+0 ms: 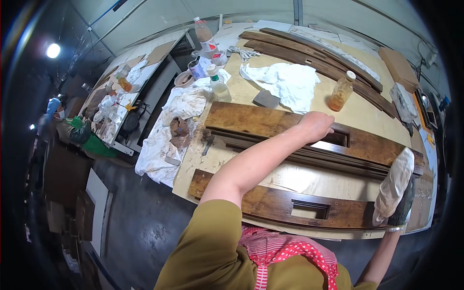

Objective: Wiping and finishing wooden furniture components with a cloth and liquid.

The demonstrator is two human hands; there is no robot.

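Observation:
My bare left hand (316, 127) is closed above the slot of a long, brown-stained wooden board (256, 116). Its fingertips are hidden, so what they grip cannot be made out. At the board's right end is my right hand (402, 205), in a dark glove with a whitish cloth (392, 186) bunched against it. A second stained board (268, 202), also with a rectangular cutout, lies nearer me along the table's front edge. Thin dark strips show under the farther board's near edge.
Beyond the boards are a white rag (282, 82), a grey block (266, 99) and a bottle of amber liquid (340, 92). More dark wood lengths (309, 55) lie at the back. Bottles, a purple can (196, 69) and stained cloths (164, 113) crowd the left; a co-worker (77, 128) stands farther left.

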